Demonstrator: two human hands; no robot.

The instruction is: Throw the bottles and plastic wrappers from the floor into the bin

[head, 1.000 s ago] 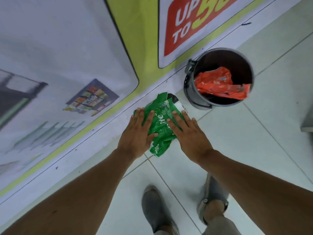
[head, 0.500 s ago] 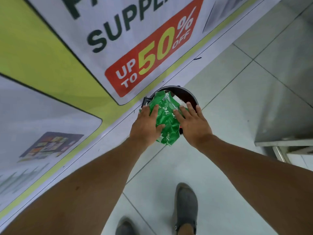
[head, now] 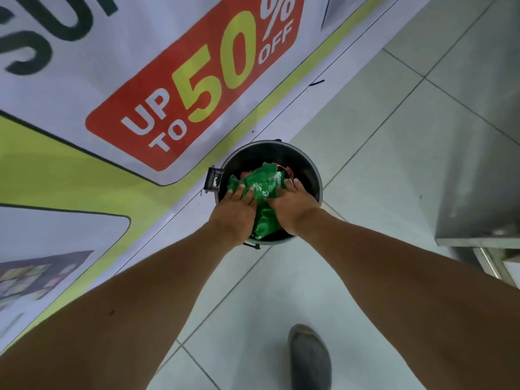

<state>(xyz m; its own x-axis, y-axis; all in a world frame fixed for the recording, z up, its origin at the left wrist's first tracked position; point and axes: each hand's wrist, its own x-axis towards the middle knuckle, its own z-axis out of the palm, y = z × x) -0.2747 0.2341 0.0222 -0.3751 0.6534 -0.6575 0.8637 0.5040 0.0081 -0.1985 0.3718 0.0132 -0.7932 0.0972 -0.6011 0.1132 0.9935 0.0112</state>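
A crumpled green plastic wrapper (head: 266, 190) is pressed between my two hands inside the mouth of a round black bin (head: 305, 164). My left hand (head: 235, 213) holds its left side with the fingers spread over it. My right hand (head: 292, 205) holds its right side. A bit of red wrapper (head: 288, 170) shows in the bin behind the green one. The lower part of the green wrapper hangs between my wrists over the bin's near rim.
The bin stands on white floor tiles against a large printed banner (head: 183, 94) reading "UP TO 50% OFF". A steel cabinet or counter edge (head: 478, 237) is at the right. My grey shoe (head: 309, 358) is on the floor below.
My hands carried the green wrapper from beside the bin to over it, then down into its opening. The view shifted so the bin sits at the centre.
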